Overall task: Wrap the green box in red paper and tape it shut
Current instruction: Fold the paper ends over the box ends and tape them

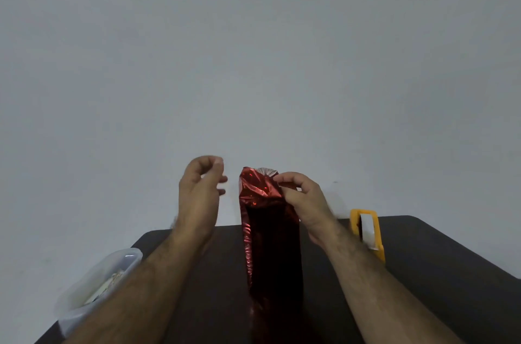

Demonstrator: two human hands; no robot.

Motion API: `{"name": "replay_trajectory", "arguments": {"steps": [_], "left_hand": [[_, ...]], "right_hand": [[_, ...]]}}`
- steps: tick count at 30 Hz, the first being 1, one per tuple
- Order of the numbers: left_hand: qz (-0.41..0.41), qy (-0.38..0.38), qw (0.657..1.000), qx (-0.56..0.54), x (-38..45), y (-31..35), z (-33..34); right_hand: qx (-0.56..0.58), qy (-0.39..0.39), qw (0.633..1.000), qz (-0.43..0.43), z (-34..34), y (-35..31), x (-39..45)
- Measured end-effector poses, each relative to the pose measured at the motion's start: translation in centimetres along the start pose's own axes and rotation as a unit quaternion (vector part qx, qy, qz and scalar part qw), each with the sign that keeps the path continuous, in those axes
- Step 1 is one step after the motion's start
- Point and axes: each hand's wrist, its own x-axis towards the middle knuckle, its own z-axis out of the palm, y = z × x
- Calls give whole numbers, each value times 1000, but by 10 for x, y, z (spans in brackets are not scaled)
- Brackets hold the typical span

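No readable writing anywhere: nothing on the tape dispenser [368, 233], nothing on the tub [98, 284], nothing on the paper.

Containers: a clear plastic tub sits at the table's [437, 273] left edge, partly behind your left forearm. Something pale and flat lies inside it, but you can't tell what it is through the cloudy wall. The yellow tape dispenser stands on the right side of the table, just past your right wrist, with a white roll of tape in it.

The box stands upright on its end in the middle of the dark table, between your two forearms, fully covered in shiny red paper [270, 245]. No green shows. The paper is crinkled and gathered at the top end, where a bit of its silvery underside peeks out at the very top.

Your right hand [306, 202] is at the upper right corner of the wrapped box. Its fingers [284, 178] are curled and pinch the gathered paper there, thumb and forefinger closed on the fold.

Your left hand [201, 188] hovers just left of the top of the box, not touching it, with a small gap to the paper. Its fingers are curled loosely, thumb and forefinger tips close together. A faint pale strip may sit between them, but it's blurred, so you can't tell whether they hold anything.
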Motion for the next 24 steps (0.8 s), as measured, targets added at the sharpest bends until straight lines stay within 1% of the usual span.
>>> {"name": "replay_trajectory", "arguments": {"steps": [2, 4, 5, 6, 8, 11, 14, 17, 19, 23, 24], "left_hand": [[18, -49, 999, 0, 16, 20, 3], [34, -140, 989, 22, 29, 43, 11], [41, -193, 979, 46, 35, 53, 16], [45, -248, 965, 79, 41, 62, 21], [54, -339, 924, 166, 50, 77, 32], [60, -420, 866, 265, 61, 87, 46], [50, -467, 816, 336, 68, 90, 52], [41, -481, 784, 390, 76, 85, 46], [35, -481, 777, 404, 81, 80, 38], [22, -470, 789, 396, 87, 74, 27], [19, -471, 787, 397, 88, 74, 27]], "right_hand": [[-8, -10, 1000, -8, 1, -1, 1], [-38, -12, 999, -23, 2, -3, 5], [-56, -9, 998, -28, 3, -3, 6], [-72, -8, 997, -30, 3, -4, 8], [-90, -15, 995, -33, 6, -7, 8], [-131, -40, 990, -29, 7, -10, 5], [-170, -61, 983, -19, 7, -13, 1], [-225, -70, 972, -18, 6, -17, 0], [-248, -72, 966, -21, 5, -19, 1], [-238, -72, 968, -23, 4, -20, 0], [-233, -73, 969, -25, 5, -19, 0]]}}
